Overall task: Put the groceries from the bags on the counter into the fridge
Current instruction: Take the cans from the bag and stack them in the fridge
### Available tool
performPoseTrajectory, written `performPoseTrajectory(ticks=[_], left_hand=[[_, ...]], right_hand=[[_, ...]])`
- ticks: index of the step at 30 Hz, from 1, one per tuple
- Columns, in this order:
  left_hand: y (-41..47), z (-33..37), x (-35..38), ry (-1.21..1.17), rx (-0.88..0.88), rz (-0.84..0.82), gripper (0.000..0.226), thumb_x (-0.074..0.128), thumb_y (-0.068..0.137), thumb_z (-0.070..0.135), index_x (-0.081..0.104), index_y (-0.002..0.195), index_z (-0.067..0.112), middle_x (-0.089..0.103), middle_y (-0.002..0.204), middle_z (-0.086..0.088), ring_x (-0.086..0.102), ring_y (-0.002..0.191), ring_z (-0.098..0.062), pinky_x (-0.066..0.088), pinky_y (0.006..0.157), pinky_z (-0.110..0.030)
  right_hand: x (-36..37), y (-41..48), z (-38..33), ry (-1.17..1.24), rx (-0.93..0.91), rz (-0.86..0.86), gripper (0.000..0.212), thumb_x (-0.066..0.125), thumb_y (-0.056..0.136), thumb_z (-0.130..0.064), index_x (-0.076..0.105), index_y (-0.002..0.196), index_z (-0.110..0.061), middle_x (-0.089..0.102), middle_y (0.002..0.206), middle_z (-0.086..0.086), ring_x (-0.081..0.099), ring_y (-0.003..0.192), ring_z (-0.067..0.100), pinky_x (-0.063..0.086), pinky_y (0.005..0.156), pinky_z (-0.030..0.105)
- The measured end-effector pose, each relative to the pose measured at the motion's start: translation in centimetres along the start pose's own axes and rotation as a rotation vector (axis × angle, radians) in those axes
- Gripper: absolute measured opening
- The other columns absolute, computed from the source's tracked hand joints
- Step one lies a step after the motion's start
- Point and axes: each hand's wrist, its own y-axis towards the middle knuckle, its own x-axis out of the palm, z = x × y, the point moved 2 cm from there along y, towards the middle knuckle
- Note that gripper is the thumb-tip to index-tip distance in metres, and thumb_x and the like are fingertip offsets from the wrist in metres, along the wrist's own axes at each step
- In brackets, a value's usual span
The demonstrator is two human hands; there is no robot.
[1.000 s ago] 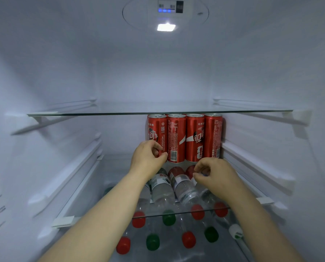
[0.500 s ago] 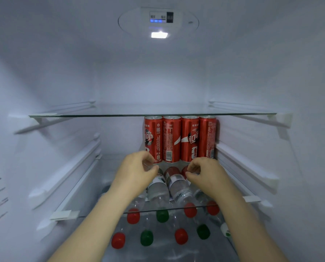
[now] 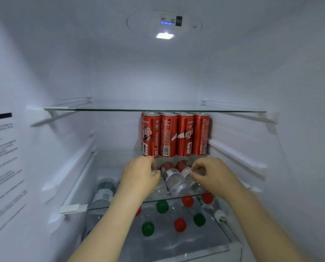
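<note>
Hovering just in front of 4 red cola cans (image 3: 175, 135) on fridge glass shelf (image 3: 82, 207), L hand (image 3: 139, 176) & R hand (image 3: 212, 176) both clenched, empty; water bottles (image 3: 173, 179) below cans.

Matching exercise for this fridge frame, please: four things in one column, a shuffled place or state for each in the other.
Things:
1. red aluminium cola cans
2. rectangular white ceiling light
3. upper clear glass shelf
4. clear plastic bottles with red labels

Places or states:
A. lying on their sides, seen between the left hand and right hand
B. lit, overhead
C. upright in a row, back right
D. spanning wall to wall above the cans

Pairs: 1-C, 2-B, 3-D, 4-A
</note>
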Motion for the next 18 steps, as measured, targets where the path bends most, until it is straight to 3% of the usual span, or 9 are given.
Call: performPoseTrajectory(ticks=[4,7,13,16,18], left_hand=[[-0.7,0.8,-0.5,-0.047,0.061,-0.021,0.018,0.059,0.086,0.033,0.065,0.097,0.020,0.067,0.095,0.004,0.063,0.089,-0.017,0.055,0.078,-0.038],[-2.6,2.6,-1.0,-0.236,0.130,0.003,0.014,0.060,0.086,0.030,0.066,0.097,0.022,0.066,0.094,0.008,0.062,0.088,-0.012,0.054,0.079,-0.035],[-7.4,9.2,-2.0,-0.479,0.360,-0.112,0.021,0.065,0.082,0.027,0.068,0.103,0.023,0.066,0.097,0.009,0.062,0.091,-0.010,0.051,0.083,-0.035],[-9.6,12.4,-3.0,-0.569,0.429,-0.136,0.021,0.066,0.081,0.025,0.068,0.102,0.023,0.066,0.097,0.010,0.062,0.090,-0.009,0.050,0.083,-0.033],[-11.3,14.7,-3.6,-0.626,0.494,-0.159,0.021,0.067,0.082,0.028,0.068,0.103,0.025,0.066,0.096,0.013,0.061,0.089,-0.006,0.050,0.084,-0.032]], right_hand=[[-2.3,-3.7,-0.4,-0.127,0.091,-0.013,0.010,0.063,0.087,-0.030,0.068,0.094,-0.025,0.065,0.096,-0.010,0.059,0.088,0.006,0.051,0.081,0.027],[-4.6,-6.8,-0.4,-0.194,0.167,-0.024,0.016,0.064,0.087,-0.032,0.067,0.101,-0.025,0.066,0.100,-0.010,0.059,0.089,0.006,0.049,0.080,0.024],[-9.7,-15.3,-1.8,-0.340,0.290,0.100,0.021,0.065,0.086,-0.037,0.066,0.105,-0.028,0.064,0.098,-0.015,0.056,0.085,0.004,0.049,0.082,0.027],[-13.0,-20.3,-3.2,-0.357,0.334,0.180,0.016,0.066,0.084,-0.037,0.066,0.099,-0.033,0.062,0.088,-0.021,0.055,0.074,-0.004,0.048,0.073,0.019],[-15.0,-23.8,-4.2,-0.331,0.376,0.232,0.011,0.067,0.083,-0.037,0.066,0.094,-0.037,0.060,0.084,-0.024,0.057,0.079,-0.003,0.046,0.069,0.012]])
